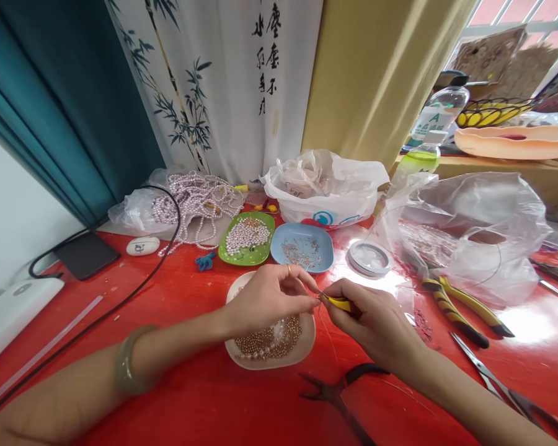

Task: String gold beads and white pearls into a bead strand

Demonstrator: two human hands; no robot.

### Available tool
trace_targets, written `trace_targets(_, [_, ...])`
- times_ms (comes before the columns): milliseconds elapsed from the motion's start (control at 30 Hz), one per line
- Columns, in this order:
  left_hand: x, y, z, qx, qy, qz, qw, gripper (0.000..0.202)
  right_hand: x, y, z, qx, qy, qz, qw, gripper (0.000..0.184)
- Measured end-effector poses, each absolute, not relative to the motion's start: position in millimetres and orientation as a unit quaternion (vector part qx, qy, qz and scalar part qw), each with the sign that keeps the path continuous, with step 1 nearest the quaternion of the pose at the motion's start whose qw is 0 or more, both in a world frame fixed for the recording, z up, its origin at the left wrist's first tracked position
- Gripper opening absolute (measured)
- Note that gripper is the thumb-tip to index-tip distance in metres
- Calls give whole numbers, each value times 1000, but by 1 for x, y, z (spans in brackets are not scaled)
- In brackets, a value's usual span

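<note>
My left hand (270, 297) is closed in a pinch, thumb and forefinger together on something too small to make out. Closed around a small yellow-handled tool, apparently pliers (341, 303), my right hand (374, 316) brings its tip to the left fingertips. A fine thread or wire seems to hang below them. Under my left hand is a white dish (270, 364) of gold and pearly beads (272, 341). A dark pair of pliers (330, 393) lies open on the red table (204, 396), below my right hand.
Behind the hands sit a green dish (225, 254) of pearl beads, a blue dish (325, 232) of small metal pieces and a spool (369, 259). Yellow-black pliers (469, 306) and scissors (497, 378) lie right. A black cable (142, 288) crosses the left side.
</note>
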State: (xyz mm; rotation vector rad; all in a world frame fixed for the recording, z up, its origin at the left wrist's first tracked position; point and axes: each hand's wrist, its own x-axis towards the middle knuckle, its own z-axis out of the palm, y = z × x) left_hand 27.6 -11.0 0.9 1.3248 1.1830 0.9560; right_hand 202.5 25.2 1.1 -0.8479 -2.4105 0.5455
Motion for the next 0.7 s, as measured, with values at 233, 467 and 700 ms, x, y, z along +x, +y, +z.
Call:
trace_targets(233, [32,-21,0,685,517,417,300,12,199,23,3,-329,-875,234,267,14])
trace_targets(467, [35,-23,-3,760,508,386,120,8,195,19,2,-325,-883,199,273,13])
trace_targets(700, [34,-21,-1,744,535,368,156,9,195,19,-1,-325,-875,211,290,13])
